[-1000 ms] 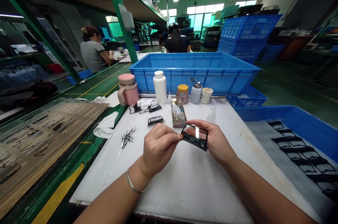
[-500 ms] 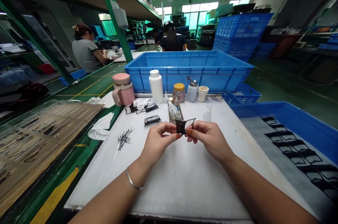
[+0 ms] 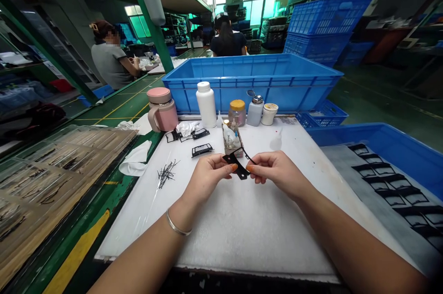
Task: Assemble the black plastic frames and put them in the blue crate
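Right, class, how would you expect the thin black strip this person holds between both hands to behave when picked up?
The thin black strip is probably floppy: its narrow arm bows in a curve. It likely weighs little, since the left hand and right hand hold it with fingertips only. That narrow arm may also kink or tear easily if pulled.

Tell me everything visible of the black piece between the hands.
The thin black piece looks like matte plastic or film, a narrow angular strip with a slim arm curving up and right. It is flexed, pinched in the air between the left hand's and right hand's fingertips, above the white work surface.
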`<state>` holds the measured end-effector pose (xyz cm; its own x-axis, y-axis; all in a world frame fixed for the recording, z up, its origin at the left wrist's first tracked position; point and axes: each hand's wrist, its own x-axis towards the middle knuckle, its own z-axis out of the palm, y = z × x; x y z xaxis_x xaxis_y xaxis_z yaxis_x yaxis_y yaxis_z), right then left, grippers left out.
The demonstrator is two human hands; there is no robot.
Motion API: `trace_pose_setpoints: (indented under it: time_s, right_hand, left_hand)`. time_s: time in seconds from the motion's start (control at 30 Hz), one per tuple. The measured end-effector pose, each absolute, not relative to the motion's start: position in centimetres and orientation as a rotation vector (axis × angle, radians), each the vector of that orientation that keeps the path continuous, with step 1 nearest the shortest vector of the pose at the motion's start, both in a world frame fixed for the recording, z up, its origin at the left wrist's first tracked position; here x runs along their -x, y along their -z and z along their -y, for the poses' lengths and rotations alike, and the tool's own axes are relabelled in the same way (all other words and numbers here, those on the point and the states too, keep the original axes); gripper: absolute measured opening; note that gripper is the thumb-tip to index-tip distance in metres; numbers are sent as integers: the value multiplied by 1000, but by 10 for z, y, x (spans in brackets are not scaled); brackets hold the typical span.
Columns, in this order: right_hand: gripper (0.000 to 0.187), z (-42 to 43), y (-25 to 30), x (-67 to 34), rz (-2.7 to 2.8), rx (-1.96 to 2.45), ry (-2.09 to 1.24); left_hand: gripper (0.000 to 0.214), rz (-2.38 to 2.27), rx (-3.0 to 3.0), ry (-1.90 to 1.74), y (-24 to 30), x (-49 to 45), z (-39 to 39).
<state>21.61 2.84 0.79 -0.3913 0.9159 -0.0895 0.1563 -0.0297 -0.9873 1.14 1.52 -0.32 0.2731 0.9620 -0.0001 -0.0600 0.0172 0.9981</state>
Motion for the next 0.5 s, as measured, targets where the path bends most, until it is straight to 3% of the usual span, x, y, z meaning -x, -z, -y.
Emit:
trace_pose_setpoints:
  time_s: [0.33, 0.5]
  right_hand:
    - [26, -30, -3, -220, 1402, 1061, -1347]
    - [22, -48, -3, -243, 1176, 1084, -908]
  left_hand:
    - [25, -953, -1216, -1013, 4, -10, -16]
    - [24, -933, -1103, -1062, 4, -10, -16]
